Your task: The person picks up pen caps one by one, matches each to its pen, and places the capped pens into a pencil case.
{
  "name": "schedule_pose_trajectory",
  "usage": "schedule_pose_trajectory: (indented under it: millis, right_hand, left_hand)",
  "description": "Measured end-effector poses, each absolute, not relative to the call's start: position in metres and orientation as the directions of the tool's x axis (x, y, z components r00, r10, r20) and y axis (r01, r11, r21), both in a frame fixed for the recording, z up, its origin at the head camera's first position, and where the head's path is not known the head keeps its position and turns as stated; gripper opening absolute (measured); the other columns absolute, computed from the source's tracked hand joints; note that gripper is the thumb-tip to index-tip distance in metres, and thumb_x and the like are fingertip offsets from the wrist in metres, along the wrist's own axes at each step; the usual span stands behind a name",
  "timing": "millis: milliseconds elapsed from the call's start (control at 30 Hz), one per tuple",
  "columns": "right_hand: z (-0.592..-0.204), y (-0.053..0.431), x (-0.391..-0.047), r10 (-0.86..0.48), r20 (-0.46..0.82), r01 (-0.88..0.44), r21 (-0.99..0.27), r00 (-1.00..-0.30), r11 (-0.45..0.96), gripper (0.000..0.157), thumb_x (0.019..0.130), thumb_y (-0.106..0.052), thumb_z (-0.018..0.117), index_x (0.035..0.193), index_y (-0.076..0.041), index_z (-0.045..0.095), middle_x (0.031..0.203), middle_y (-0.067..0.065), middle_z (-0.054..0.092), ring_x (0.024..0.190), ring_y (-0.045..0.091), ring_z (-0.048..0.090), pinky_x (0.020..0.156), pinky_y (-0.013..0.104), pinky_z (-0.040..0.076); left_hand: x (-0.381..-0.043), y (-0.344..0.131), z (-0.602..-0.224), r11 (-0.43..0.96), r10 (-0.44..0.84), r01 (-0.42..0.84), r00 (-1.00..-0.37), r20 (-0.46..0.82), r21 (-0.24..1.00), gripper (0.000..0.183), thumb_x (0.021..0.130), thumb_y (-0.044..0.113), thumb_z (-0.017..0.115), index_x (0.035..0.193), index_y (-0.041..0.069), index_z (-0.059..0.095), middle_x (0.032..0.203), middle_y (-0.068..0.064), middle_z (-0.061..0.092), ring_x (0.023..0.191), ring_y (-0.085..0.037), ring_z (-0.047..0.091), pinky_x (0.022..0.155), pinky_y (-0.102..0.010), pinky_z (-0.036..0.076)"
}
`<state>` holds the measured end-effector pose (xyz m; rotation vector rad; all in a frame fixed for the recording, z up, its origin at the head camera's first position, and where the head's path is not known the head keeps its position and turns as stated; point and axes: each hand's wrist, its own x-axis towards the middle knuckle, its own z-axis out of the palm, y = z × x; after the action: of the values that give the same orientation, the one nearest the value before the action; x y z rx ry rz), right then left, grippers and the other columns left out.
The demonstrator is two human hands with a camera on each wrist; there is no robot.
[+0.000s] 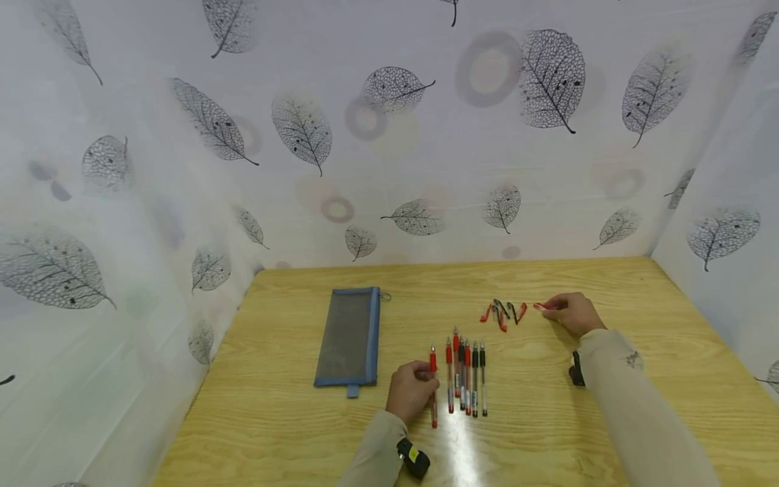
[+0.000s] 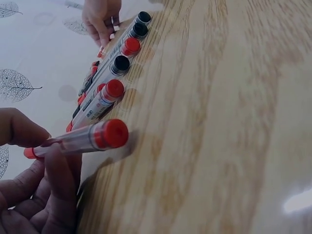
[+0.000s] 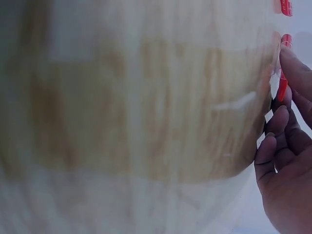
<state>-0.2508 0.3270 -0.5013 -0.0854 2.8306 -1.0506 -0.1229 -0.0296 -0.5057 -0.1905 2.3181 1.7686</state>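
Between thumb and fingers, my left hand (image 1: pixel 412 390) pinches an uncapped red gel pen (image 1: pixel 433 365), its tip pointing away from me. The left wrist view shows that pen's red end plug (image 2: pixel 116 133) close up. Farther right, my right hand (image 1: pixel 573 314) holds a red pen cap (image 3: pixel 283 85) at the table's far right. To the left of that hand lies a loose group of red and black pen caps (image 1: pixel 502 323). Several uncapped red and black pens (image 1: pixel 475 379) lie side by side to the right of the left hand, tips facing away.
A grey mesh zip pouch (image 1: pixel 347 338) with blue edging lies flat left of the pens. The wood-grain table (image 1: pixel 268 419) meets leaf-patterned sheeting (image 1: pixel 426 155) at its back and sides. Both wrists wear dark strapped devices (image 1: pixel 414 460).
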Motion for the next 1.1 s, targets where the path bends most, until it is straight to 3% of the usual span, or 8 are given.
schedule_pose_trajectory:
  millis: [533, 833, 1100]
  right_hand:
    - [-0.499, 0.33, -0.247, -0.078, -0.046, -0.031, -0.636, -0.996, 0.771, 0.027, 0.091, -0.019, 0.066, 0.099, 0.006, 0.061, 0.088, 0.015, 0.064, 0.078, 0.026, 0.059, 0.069, 0.044, 0.047]
    - [-0.498, 0.333, -0.244, -0.054, -0.078, 0.017, -0.705, -0.995, 0.709, 0.041, 0.097, -0.022, 0.057, 0.119, 0.012, 0.057, 0.107, 0.028, 0.063, 0.093, 0.038, 0.062, 0.076, 0.049, 0.05]
    - [-0.494, 0.328, -0.237, -0.036, -0.113, 0.079, -0.855, -0.993, 0.512, 0.032, 0.1, -0.018, 0.052, 0.116, 0.01, 0.052, 0.099, 0.017, 0.071, 0.084, 0.015, 0.068, 0.075, 0.032, 0.054]
  left_hand:
    - [-0.12, -0.034, -0.499, 0.162, 0.074, -0.202, -0.974, -0.216, 0.966, 0.025, 0.087, 0.007, 0.064, 0.11, -0.003, 0.066, 0.087, -0.005, 0.064, 0.063, -0.013, 0.061, 0.055, -0.03, 0.052]
    - [-0.119, -0.035, -0.491, 0.146, 0.103, -0.243, -0.96, -0.259, 0.959, 0.029, 0.088, 0.009, 0.064, 0.115, -0.002, 0.065, 0.09, -0.005, 0.063, 0.06, -0.011, 0.06, 0.055, -0.029, 0.054]
    - [-0.117, -0.035, -0.485, 0.153, 0.129, -0.245, -0.955, -0.265, 0.957, 0.031, 0.089, 0.009, 0.063, 0.118, -0.002, 0.063, 0.091, -0.006, 0.062, 0.061, -0.013, 0.06, 0.056, -0.032, 0.056]
